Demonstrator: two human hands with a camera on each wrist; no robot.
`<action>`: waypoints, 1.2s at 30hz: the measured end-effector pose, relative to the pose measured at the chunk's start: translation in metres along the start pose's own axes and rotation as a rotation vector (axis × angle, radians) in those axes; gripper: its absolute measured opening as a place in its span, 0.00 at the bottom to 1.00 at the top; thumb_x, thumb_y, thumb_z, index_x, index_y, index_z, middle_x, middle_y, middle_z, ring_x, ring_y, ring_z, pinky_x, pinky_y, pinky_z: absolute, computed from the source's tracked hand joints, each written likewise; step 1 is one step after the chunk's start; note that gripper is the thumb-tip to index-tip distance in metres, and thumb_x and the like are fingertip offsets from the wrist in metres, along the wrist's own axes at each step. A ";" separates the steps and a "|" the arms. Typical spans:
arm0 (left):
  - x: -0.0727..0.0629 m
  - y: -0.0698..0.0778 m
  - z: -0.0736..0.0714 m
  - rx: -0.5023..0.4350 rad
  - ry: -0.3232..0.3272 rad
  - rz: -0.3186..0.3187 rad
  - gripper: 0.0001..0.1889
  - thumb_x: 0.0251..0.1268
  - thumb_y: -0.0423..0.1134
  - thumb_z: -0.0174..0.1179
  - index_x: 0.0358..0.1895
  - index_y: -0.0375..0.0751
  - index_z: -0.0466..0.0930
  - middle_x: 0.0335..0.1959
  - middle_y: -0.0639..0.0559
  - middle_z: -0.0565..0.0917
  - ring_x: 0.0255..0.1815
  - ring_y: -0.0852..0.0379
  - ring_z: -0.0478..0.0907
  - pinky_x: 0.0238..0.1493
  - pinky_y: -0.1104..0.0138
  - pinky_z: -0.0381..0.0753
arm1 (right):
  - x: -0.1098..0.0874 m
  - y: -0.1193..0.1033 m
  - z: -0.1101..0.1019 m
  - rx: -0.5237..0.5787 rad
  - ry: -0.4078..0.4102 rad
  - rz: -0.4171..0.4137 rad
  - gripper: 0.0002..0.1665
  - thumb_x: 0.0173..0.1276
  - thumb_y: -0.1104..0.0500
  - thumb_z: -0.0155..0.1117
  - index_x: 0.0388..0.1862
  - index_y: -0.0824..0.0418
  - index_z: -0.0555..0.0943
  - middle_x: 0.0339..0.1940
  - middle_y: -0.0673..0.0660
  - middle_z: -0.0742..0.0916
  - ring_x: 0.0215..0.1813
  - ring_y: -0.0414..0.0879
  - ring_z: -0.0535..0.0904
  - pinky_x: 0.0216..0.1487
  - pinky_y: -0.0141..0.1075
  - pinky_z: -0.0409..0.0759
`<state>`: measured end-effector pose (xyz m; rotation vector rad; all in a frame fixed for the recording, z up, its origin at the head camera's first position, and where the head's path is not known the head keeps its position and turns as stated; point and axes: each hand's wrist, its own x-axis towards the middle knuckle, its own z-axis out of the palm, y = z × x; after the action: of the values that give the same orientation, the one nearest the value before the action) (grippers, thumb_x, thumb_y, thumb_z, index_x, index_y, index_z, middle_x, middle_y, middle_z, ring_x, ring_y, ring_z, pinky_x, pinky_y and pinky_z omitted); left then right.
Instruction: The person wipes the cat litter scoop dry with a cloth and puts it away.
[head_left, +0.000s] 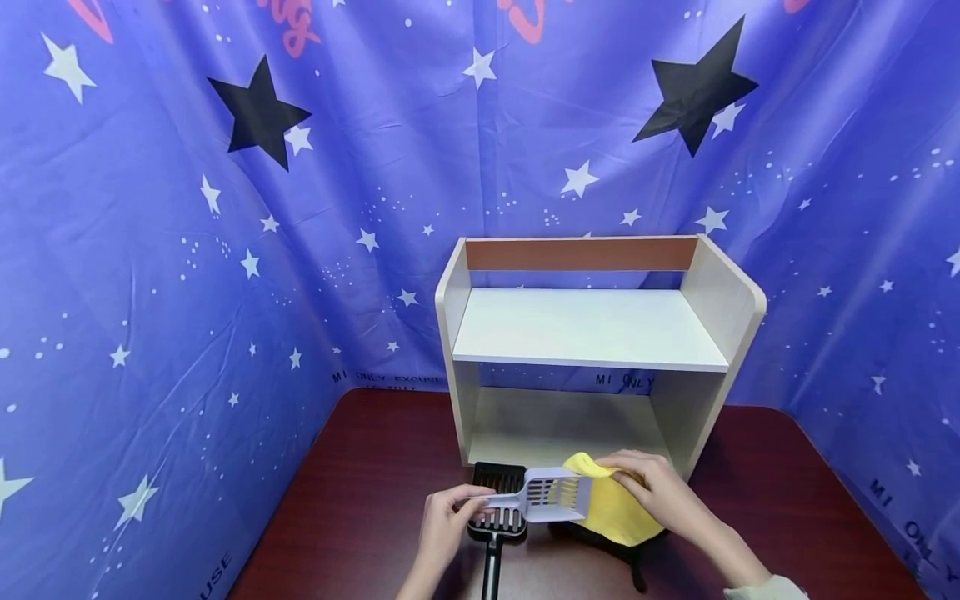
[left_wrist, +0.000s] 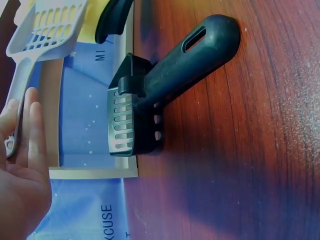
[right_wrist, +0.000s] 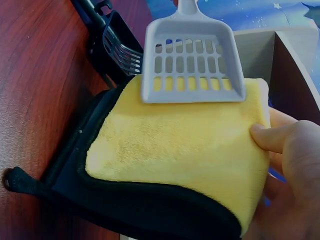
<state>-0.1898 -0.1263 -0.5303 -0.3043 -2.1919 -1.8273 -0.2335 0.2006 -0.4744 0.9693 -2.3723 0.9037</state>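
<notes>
My left hand (head_left: 444, 525) pinches the handle of a light grey slotted litter scoop (left_wrist: 22, 75) between thumb and fingers. A yellow cloth (right_wrist: 175, 135) with a black border and a small dark loop is gripped at its edge by my right hand (head_left: 663, 492), thumb on the yellow side. The grey scoop's front edge overlaps the cloth in the right wrist view; whether they touch I cannot tell. Below the left hand, a black slotted scoop (left_wrist: 200, 55) lies on the table, its handle toward me. The cloth's lower dark part hangs near the tabletop.
Behind the hands stands a two-level shelf (head_left: 592, 329) with pale side panels and a brown back rail. The dark red wooden table (head_left: 360, 492) extends to both sides. A blue star-patterned curtain (head_left: 390, 167) surrounds the table's back and sides.
</notes>
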 end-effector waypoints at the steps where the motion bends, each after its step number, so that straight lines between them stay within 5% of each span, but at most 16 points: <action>1: 0.000 0.000 0.000 -0.011 0.005 -0.006 0.07 0.63 0.31 0.65 0.40 0.31 0.88 0.32 0.36 0.90 0.27 0.70 0.85 0.31 0.67 0.89 | -0.002 0.000 -0.001 -0.012 0.010 0.043 0.19 0.58 0.72 0.70 0.46 0.54 0.88 0.42 0.49 0.91 0.45 0.35 0.85 0.44 0.19 0.80; 7: -0.001 0.001 0.003 -0.166 0.081 -0.082 0.09 0.64 0.26 0.62 0.43 0.21 0.84 0.36 0.27 0.87 0.29 0.68 0.86 0.35 0.63 0.89 | -0.010 -0.005 -0.002 -0.069 0.057 0.289 0.15 0.63 0.66 0.69 0.46 0.52 0.88 0.44 0.50 0.92 0.47 0.35 0.85 0.41 0.32 0.85; 15: -0.001 0.011 0.016 -0.344 0.051 -0.151 0.15 0.68 0.26 0.57 0.49 0.10 0.75 0.42 0.16 0.81 0.31 0.68 0.87 0.36 0.76 0.87 | -0.008 -0.015 0.011 0.147 0.130 0.382 0.12 0.67 0.67 0.66 0.48 0.61 0.85 0.42 0.59 0.91 0.38 0.26 0.79 0.32 0.27 0.81; 20: -0.005 0.017 0.019 -0.306 0.003 -0.207 0.14 0.66 0.26 0.60 0.48 0.14 0.78 0.38 0.21 0.84 0.29 0.68 0.86 0.34 0.75 0.87 | 0.001 -0.021 0.013 0.216 0.209 0.424 0.11 0.68 0.66 0.65 0.49 0.64 0.84 0.44 0.63 0.91 0.42 0.23 0.80 0.35 0.20 0.80; 29: -0.014 0.023 0.031 -0.128 -0.131 -0.168 0.07 0.61 0.27 0.65 0.38 0.25 0.82 0.31 0.29 0.87 0.26 0.58 0.88 0.30 0.75 0.85 | 0.007 -0.030 0.022 0.348 0.307 0.486 0.14 0.64 0.69 0.68 0.48 0.71 0.79 0.44 0.67 0.88 0.40 0.30 0.84 0.38 0.21 0.84; 33: -0.016 0.025 0.038 -0.118 -0.133 -0.166 0.05 0.61 0.27 0.65 0.36 0.25 0.81 0.29 0.32 0.88 0.26 0.46 0.88 0.28 0.74 0.85 | 0.009 -0.033 0.028 0.420 0.332 0.501 0.16 0.62 0.73 0.68 0.48 0.73 0.77 0.45 0.70 0.86 0.42 0.24 0.82 0.40 0.22 0.85; 36: -0.018 0.026 0.041 -0.133 -0.122 -0.171 0.04 0.61 0.26 0.64 0.35 0.26 0.80 0.29 0.32 0.88 0.25 0.49 0.88 0.28 0.73 0.85 | 0.009 -0.036 0.032 0.447 0.338 0.506 0.14 0.62 0.74 0.67 0.47 0.74 0.77 0.45 0.71 0.85 0.42 0.25 0.82 0.39 0.23 0.86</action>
<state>-0.1678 -0.0807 -0.5192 -0.2687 -2.2424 -2.1029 -0.2179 0.1546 -0.4770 0.2977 -2.1862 1.6895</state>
